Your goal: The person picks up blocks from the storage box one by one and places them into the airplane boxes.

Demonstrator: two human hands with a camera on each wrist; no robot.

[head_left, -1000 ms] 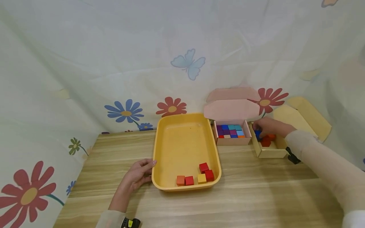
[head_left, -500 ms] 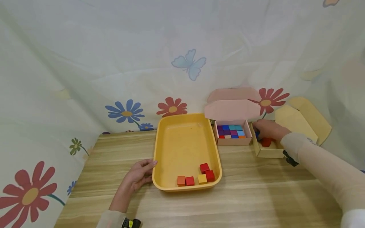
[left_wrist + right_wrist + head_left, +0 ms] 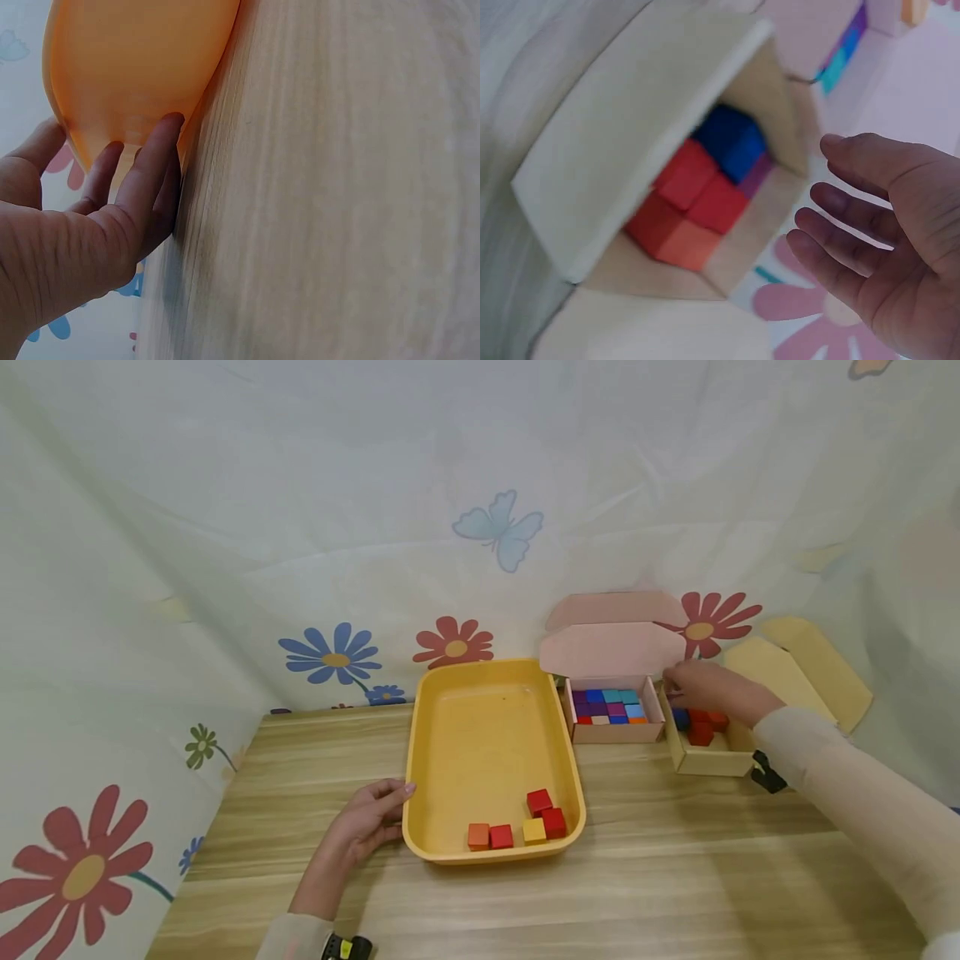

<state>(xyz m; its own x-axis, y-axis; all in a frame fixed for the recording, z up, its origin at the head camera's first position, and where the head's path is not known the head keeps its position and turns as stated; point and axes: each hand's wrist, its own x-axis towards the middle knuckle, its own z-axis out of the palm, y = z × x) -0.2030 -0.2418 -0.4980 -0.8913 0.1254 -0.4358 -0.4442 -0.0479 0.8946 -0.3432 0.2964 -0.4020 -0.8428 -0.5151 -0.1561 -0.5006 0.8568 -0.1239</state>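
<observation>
At the left side of the yellow tray [image 3: 491,752], my left hand [image 3: 367,818] holds its edge. The thumb lies on the rim and the other fingers touch the outer wall, as the left wrist view shows. My right hand [image 3: 885,240] is above the back left corner of the cream cardboard box [image 3: 712,766], its fingers loosely bent and nothing between them. Inside that box are a blue cube [image 3: 731,142], a purple cube [image 3: 757,174] behind it, and several red and orange cubes [image 3: 690,191].
Several red, orange and yellow cubes [image 3: 534,831] lie at the tray's near end. Between tray and cream box stands a pink box [image 3: 618,735], filled with coloured cubes, its lid raised. The cream box's lid [image 3: 795,677] leans open at the back right. A flowered curtain [image 3: 360,568] hangs behind.
My right hand reached down among the cubes at the cream box's left side, then rose to its back corner, uncovering the blue and red cubes. The left hand has kept its place.
</observation>
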